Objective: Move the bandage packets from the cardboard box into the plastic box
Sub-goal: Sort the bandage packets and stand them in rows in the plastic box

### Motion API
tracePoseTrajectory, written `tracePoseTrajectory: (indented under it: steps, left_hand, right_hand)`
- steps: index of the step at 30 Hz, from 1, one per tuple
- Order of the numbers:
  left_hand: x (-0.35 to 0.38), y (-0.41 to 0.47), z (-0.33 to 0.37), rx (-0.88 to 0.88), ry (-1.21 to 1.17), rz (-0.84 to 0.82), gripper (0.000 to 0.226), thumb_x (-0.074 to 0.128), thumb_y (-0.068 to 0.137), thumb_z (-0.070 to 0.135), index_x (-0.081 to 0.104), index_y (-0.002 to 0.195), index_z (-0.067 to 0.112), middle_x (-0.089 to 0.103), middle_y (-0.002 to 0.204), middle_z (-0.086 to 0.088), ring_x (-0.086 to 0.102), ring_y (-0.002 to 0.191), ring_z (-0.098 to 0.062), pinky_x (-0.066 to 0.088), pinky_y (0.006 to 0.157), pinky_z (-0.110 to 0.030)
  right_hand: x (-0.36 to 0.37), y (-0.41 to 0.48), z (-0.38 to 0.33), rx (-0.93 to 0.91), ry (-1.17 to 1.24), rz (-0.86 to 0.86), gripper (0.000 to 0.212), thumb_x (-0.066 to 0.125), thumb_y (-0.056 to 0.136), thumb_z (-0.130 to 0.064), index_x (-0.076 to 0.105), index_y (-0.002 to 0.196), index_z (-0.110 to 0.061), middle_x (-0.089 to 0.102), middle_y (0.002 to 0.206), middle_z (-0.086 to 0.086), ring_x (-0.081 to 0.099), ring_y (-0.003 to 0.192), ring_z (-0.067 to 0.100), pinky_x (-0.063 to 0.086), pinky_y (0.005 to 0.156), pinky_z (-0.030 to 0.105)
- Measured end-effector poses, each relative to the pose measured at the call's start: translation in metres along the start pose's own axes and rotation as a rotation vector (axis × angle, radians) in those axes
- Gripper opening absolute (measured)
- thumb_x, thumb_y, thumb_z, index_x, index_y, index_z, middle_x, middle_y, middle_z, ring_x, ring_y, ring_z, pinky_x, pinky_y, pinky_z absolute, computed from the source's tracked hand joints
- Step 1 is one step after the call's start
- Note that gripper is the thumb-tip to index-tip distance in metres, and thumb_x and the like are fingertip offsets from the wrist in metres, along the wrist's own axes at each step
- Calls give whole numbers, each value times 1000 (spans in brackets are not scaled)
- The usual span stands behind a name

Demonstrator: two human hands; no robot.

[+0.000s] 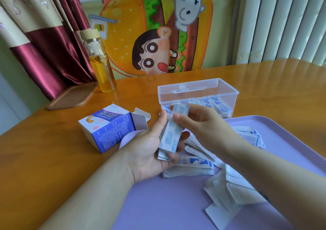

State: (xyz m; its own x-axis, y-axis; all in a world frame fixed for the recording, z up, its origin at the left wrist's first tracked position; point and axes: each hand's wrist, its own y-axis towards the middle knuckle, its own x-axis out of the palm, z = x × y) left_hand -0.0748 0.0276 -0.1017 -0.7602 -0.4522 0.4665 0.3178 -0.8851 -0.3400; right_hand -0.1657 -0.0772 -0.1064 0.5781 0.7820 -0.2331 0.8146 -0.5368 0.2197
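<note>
My left hand (148, 145) grips a small stack of white-and-blue bandage packets (170, 138), held upright above the tray. My right hand (202, 124) pinches the top of the front packet in that stack. The blue-and-white cardboard box (109, 129) lies on its side on the table to the left, its end flaps open. The clear plastic box (197, 90) stands open behind my hands, with several packets standing along its bottom. More loose packets (225, 182) lie scattered on the tray under and to the right of my hands.
A lilac tray (158, 203) covers the near right of the wooden table (44, 159). At the back left stand a glass bottle of yellow liquid (101, 62) and a wooden coaster tray (72, 95). Curtains and a cartoon cloth hang behind.
</note>
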Motion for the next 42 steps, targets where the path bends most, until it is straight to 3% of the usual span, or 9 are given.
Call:
tracePoseTrajectory:
  steps: [3, 6, 11, 15, 20, 25, 32, 36, 42]
  left_hand:
    - [-1, 1, -3, 7, 50, -41, 47, 49, 76, 54, 73, 90, 17, 63, 71, -4, 55, 61, -12, 36, 40, -17]
    - [0, 0, -5, 21, 93, -57, 43, 49, 81, 50, 76, 71, 19, 57, 64, -1, 51, 54, -10, 40, 45, -18]
    - [-2, 0, 2, 11, -73, 30, 24, 54, 87, 31, 66, 82, 11, 53, 59, 0, 53, 49, -11, 52, 51, -22]
    - [-4, 1, -1, -38, 18, -32, 28, 57, 74, 19, 56, 100, 10, 52, 84, -13, 53, 78, -20, 48, 63, -27]
    - [-5, -1, -3, 30, 131, -70, 19, 43, 93, 7, 62, 92, 8, 63, 80, -12, 61, 75, -19, 49, 63, -27]
    - [-2, -8, 0, 89, 235, -64, 11, 53, 89, 16, 63, 86, 11, 57, 75, -7, 58, 64, -14, 50, 52, -24]
    - [1, -9, 26, 80, 363, -43, 11, 60, 82, 25, 61, 87, 16, 42, 61, 4, 40, 52, -6, 28, 41, -13]
    - [19, 7, 56, 207, 509, -30, 7, 58, 88, 19, 60, 88, 12, 45, 62, 4, 41, 48, -4, 26, 38, -12]
    - [42, 35, 102, 338, 673, 5, 10, 64, 86, 15, 66, 94, 10, 59, 62, 6, 51, 49, -2, 36, 40, -12]
  right_hand:
    - [5, 0, 2, -78, -105, 30, 20, 64, 88, -27, 64, 107, -22, 66, 79, 8, 66, 65, 13, 56, 67, 39]
    - [8, -2, 2, -135, -226, 78, 28, 61, 88, -28, 61, 117, -29, 54, 75, -15, 54, 59, -3, 46, 64, 14]
    - [-5, -5, 0, -115, -179, -185, 83, 73, 79, -32, 22, 144, -42, 34, 138, -20, 40, 117, -11, 39, 93, 12]
    - [7, -11, 1, -283, -620, -327, 123, 85, 60, -39, -3, 146, -44, 8, 150, -15, 24, 135, 3, 38, 101, 20]
    - [10, -7, 0, -340, -730, -298, 111, 81, 65, -37, 6, 146, -43, 27, 124, -14, 35, 98, 0, 36, 83, 11]
    - [2, -3, -19, -350, -740, -338, 114, 84, 61, -39, 8, 146, -43, 22, 133, -11, 46, 93, 5, 42, 80, 15]
    - [-36, 44, -65, -142, -486, -337, 30, 67, 85, -15, 62, 113, -24, 68, 96, -1, 58, 71, 9, 49, 71, 24]
    - [-45, 65, -78, -59, -239, -324, 12, 65, 82, 1, 63, 94, -1, 60, 75, 14, 57, 57, 11, 50, 60, 21]
    - [-65, 98, -97, -105, -142, -219, 15, 62, 84, 3, 61, 90, -11, 66, 88, 21, 62, 68, 19, 56, 68, 24]
